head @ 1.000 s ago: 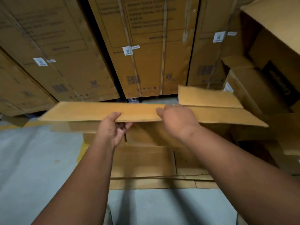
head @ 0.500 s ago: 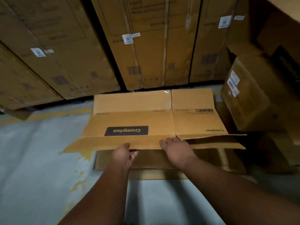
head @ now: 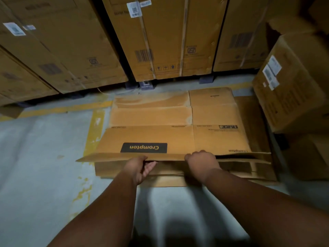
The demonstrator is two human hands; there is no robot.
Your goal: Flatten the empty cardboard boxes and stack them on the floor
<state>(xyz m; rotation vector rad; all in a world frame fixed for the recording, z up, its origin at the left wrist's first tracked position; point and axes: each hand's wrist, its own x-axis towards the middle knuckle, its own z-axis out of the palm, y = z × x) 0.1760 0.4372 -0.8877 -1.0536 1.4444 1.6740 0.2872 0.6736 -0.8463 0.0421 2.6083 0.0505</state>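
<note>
Both hands, the left hand (head: 138, 168) and right hand (head: 202, 162), pinched the flattened box (head: 178, 138) by its near edge, nearly down on the floor stack (head: 249, 172); unflattened boxes (head: 292, 86) remained at right.

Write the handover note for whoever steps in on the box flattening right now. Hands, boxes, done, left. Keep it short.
Left hand: grips the near edge of the flattened Crompton box, thumb on top, fingers beneath.
Right hand: fingers curled over the same near flap.
Box: flat, printed side up, far part lying on the pile of flattened cardboard on the floor; near edge held slightly raised.
Done: this box is flattened and laid over the pile.
Left: lower the near edge, let go, square it with the pile. The box on the right stands unflattened; whether it is empty cannot be seen.
</note>
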